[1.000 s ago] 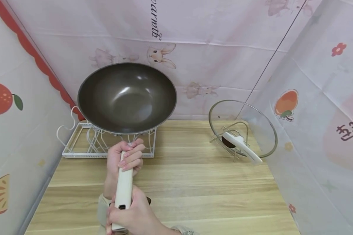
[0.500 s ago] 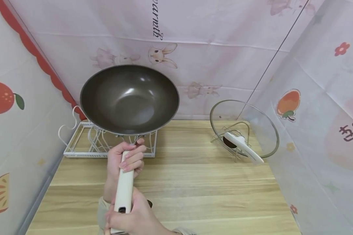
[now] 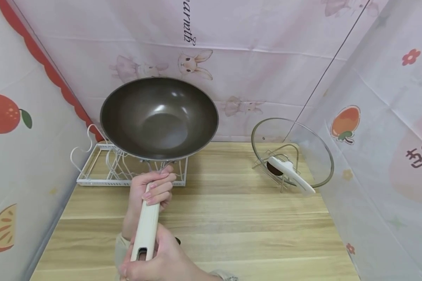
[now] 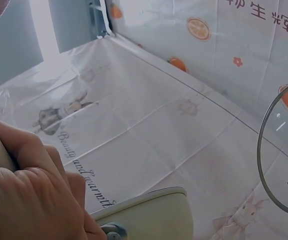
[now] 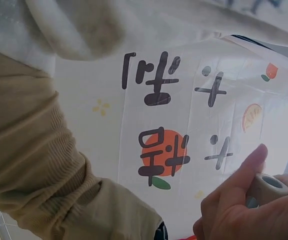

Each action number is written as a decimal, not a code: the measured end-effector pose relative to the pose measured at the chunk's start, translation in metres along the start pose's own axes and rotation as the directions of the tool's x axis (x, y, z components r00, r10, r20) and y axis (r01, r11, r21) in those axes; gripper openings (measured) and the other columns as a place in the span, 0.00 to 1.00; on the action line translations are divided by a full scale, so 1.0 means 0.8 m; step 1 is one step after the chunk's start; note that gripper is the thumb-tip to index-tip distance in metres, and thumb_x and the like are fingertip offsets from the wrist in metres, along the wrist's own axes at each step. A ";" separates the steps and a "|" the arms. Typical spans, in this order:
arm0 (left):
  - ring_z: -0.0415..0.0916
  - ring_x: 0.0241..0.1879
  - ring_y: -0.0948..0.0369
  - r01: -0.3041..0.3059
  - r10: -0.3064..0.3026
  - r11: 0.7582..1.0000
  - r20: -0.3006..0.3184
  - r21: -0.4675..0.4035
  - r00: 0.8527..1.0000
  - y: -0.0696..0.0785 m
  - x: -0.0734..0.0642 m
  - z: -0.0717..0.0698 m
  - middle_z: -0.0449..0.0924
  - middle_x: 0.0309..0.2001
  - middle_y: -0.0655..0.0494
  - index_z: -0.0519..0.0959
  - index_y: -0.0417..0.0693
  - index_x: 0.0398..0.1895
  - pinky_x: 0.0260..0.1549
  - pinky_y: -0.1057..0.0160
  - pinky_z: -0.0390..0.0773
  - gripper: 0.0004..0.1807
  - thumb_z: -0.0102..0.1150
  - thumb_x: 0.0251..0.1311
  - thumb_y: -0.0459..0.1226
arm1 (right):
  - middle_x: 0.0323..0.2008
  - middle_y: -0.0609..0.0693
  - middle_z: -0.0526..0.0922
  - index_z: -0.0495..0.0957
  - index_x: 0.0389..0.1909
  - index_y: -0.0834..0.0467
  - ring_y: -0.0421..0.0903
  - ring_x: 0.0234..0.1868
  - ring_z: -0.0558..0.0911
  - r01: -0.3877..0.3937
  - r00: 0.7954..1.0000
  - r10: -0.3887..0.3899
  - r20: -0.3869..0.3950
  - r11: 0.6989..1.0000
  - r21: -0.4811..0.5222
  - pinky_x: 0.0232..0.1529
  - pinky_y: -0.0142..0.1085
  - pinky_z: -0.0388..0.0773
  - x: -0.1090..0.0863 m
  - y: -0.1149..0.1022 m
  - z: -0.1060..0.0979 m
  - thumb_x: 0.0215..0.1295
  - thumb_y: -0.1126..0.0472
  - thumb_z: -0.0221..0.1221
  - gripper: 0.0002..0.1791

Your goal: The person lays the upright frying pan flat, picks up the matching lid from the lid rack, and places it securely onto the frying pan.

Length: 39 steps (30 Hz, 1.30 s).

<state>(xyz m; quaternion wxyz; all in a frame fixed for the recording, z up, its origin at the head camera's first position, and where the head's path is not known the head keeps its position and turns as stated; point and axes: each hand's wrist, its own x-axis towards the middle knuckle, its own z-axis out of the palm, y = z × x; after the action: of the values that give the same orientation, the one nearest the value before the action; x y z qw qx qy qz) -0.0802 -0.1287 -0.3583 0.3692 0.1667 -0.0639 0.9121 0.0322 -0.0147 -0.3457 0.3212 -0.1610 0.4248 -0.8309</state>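
Note:
A deep wok point(image 3: 161, 125) with a dark inside is held up in the head view, its bowl tipped toward me. Its cream handle point(image 3: 145, 230) points down toward the front. My left hand point(image 3: 152, 189) grips the handle close to the bowl, fingers wrapped over it. Further back, my right hand point(image 3: 165, 253) grips the handle's end, beside the hanging hole. In the left wrist view the wok's pale outer side point(image 4: 159, 217) shows beyond my knuckles. The right wrist view catches the handle's butt point(image 5: 269, 187) between thumb and fingers.
Behind and below the wok, a white wire rack point(image 3: 91, 181) stands on the wooden tabletop point(image 3: 232, 218). A glass lid point(image 3: 314, 156) with a white handle leans in a small metal stand point(image 3: 295, 160) at the back right. Printed cloth walls point(image 3: 232, 27) enclose the table.
The wok's bowl has shifted slightly to the right, while the handle's end has swung a little left and toward me. Both hands keep their grip; rack and lid stay put.

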 end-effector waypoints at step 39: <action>0.49 0.12 0.69 0.022 -0.026 0.996 -0.036 -0.090 0.999 0.011 0.008 0.020 0.50 0.20 0.62 0.59 0.42 0.35 0.11 0.67 0.69 0.06 0.36 0.60 0.24 | 0.21 0.53 0.78 0.75 0.34 0.61 0.31 0.20 0.76 0.228 0.970 -0.225 0.093 0.702 -0.675 0.15 0.31 0.79 -0.022 -0.056 -0.086 0.69 0.64 0.59 0.05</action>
<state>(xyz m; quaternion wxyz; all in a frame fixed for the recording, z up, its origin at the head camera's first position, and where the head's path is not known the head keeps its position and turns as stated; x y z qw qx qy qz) -0.0863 -0.1344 -0.3408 0.3883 0.1339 -0.0957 0.9067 -0.0100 0.0577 -0.3498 0.1362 -0.3199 0.6759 -0.6499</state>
